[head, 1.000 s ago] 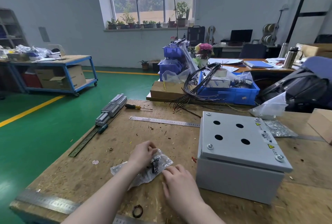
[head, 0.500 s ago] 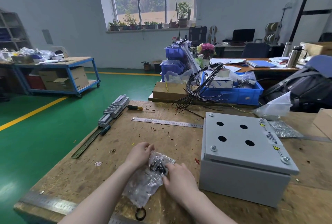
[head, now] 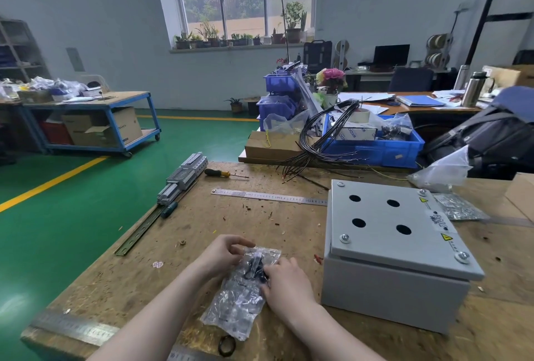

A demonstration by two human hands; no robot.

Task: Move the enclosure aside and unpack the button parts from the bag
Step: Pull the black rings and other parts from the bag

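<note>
Both hands work on a clear plastic bag [head: 241, 291] that lies on the wooden table [head: 202, 233] close to its near edge, roughly midway along it. The left hand [head: 221, 255] sits at the bag's far left corner with its fingers curled and pinching the plastic near the top. The right hand [head: 284, 281] lies against the bag's right side, fingers bent inward and gripping the plastic around the dark button parts [head: 254, 268] that show through the upper part of the bag. The bag's lower end trails toward the near edge of the table, where a black ring [head: 226, 345] lies just beside it, next to a steel ruler [head: 73, 330] running along that edge. The grey enclosure [head: 393, 250] stands just to the right of the hands, its lid carrying four round holes and a screw at each corner, with a yellow warning sticker on the right side. A second steel ruler [head: 268, 196] lies across the middle of the table beyond the hands. Along the left edge rest a metal rail [head: 138, 230], a row of grey terminal blocks [head: 183, 177] and a screwdriver [head: 224, 173]. A bundle of black wires [head: 320, 141] spills over the far edge from a blue bin [head: 384, 149].
</note>
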